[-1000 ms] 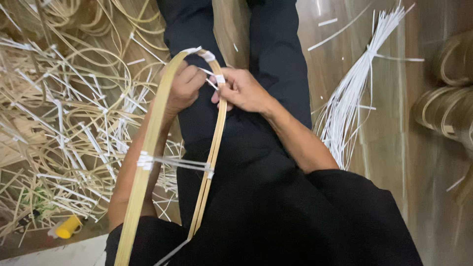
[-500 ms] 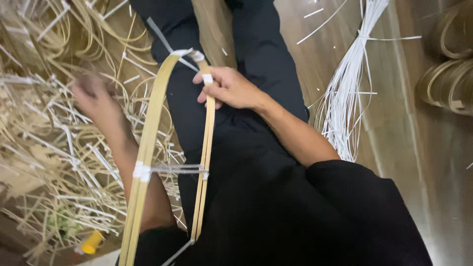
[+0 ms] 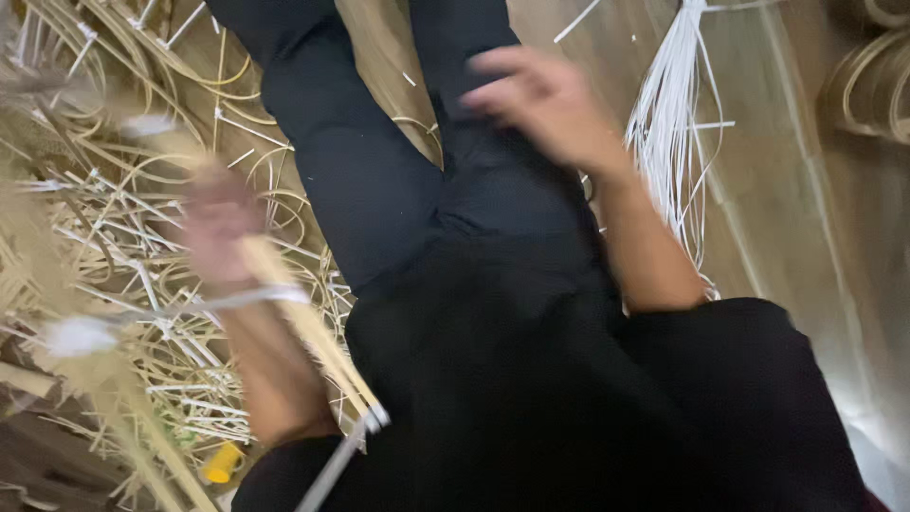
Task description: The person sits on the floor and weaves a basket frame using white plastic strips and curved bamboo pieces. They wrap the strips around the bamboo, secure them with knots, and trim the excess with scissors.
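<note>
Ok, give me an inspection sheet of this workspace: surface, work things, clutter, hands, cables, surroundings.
Surface: wooden floor, person seated on it in black clothing.
Work things: bent cane frame, motion-blurred, bound with white ties, over the left side.
Clutter: heap of pale cane strips at the left; small yellow object near its lower edge.
Hands: left hand on the cane frame, blurred; right hand raised over the legs, holding nothing visible, fingers spread.
Cables: nothing seen.
Surroundings: bundle of white strips at the right; coiled cane hoops at the far right.
</note>
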